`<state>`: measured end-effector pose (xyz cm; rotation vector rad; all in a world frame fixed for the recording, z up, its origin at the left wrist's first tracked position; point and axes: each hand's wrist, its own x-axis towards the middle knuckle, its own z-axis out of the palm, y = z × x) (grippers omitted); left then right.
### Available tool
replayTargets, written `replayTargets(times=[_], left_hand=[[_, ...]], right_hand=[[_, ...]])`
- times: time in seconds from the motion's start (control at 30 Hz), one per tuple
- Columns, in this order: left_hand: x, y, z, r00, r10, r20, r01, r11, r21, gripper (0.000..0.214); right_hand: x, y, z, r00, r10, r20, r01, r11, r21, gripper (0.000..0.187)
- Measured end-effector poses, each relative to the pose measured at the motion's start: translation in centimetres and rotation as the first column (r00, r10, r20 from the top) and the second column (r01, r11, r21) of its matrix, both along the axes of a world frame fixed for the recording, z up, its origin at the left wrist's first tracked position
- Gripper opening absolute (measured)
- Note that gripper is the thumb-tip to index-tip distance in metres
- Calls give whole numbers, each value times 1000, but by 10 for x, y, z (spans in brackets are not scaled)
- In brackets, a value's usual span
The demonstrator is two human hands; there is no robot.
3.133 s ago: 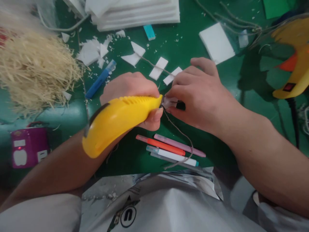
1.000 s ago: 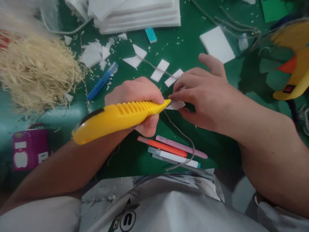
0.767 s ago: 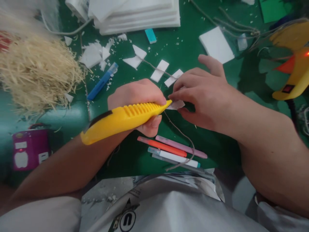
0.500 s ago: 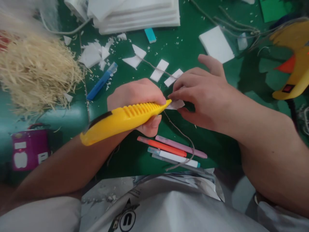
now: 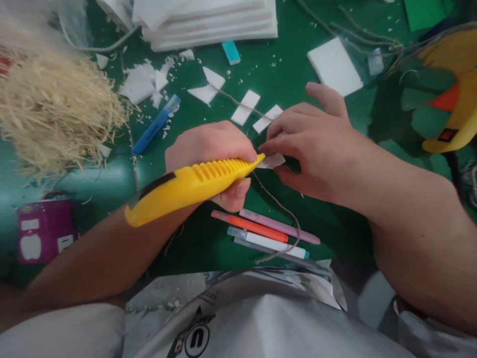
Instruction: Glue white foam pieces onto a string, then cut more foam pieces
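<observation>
My left hand (image 5: 212,144) is closed round a yellow utility knife (image 5: 186,191) with a ridged grip; its narrow tip points right, towards my right fingers. My right hand (image 5: 316,139) bends down over a small white piece (image 5: 273,160) and holds it with the fingertips, which partly hide it. A thin grey cord (image 5: 278,196) runs from under the hands down to the right. Beyond the hands, the same kind of cord crosses two white foam strips (image 5: 246,108) and a notched white foam piece (image 5: 209,88).
Markers (image 5: 261,227) lie near the front edge. At left are straw (image 5: 59,114), a blue pen-like cutter (image 5: 154,127) and a purple box (image 5: 46,231). White foam sheets (image 5: 212,30) stand at the back, a foam block (image 5: 335,67) and yellow glue gun (image 5: 452,124) at right.
</observation>
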<state>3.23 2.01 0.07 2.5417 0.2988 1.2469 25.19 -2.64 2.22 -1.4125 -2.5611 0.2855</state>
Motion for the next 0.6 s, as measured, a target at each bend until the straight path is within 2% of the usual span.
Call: replayTargets(times=[0.17, 0.3, 0.4, 0.6], left_hand=[[-2, 0, -1, 1000, 3, -19, -3, 1000, 1, 32], [-7, -3, -1, 1000, -23, -16, 22, 999, -43, 17], [-8, -2, 0, 998, -46, -33, 45, 998, -40, 17], [-2, -6, 5, 996, -42, -81, 42, 999, -8, 11]], right_hand=[[2, 0, 0, 1000, 11, 21, -11, 1000, 15, 17], [1, 2, 2, 999, 7, 45, -6, 1000, -27, 18], [-2, 2, 5, 998, -17, 53, 20, 998, -58, 19], [-6, -2, 7, 997, -15, 79, 15, 1000, 2, 20]])
